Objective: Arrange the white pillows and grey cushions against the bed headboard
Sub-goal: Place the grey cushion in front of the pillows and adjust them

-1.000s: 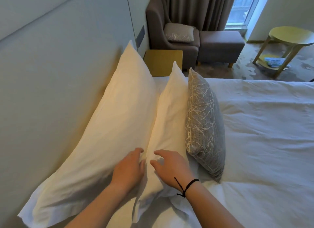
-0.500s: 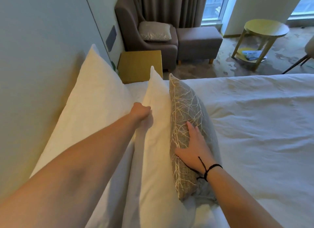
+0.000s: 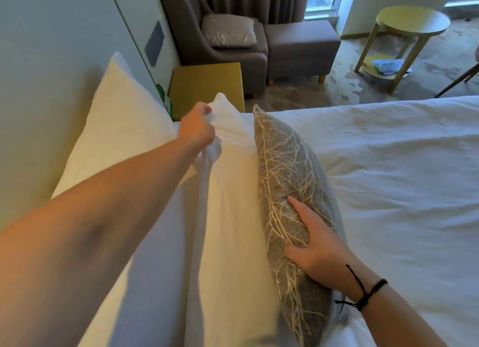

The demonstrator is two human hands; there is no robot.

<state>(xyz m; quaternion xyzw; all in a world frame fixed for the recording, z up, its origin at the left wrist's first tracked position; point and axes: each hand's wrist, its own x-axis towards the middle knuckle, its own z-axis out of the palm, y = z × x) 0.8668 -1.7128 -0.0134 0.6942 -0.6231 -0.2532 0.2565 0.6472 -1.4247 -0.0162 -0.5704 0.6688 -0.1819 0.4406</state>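
Observation:
Two white pillows lean in a row against the pale headboard. The back pillow touches the headboard. The front white pillow stands against it, and my left hand grips its far top corner, bunching the fabric. A grey cushion with a pale branch pattern stands upright against the front pillow. My right hand lies flat on the cushion's face, fingers spread, a black cord on the wrist.
The white duvet covers the bed to the right. Beyond the pillows stands a yellow bedside table, then a grey armchair carrying another grey cushion, a footstool and a round side table.
My left hand has slid from the middle of the front pillow's top edge to its far corner and gripped it. My right hand stays on the grey cushion.

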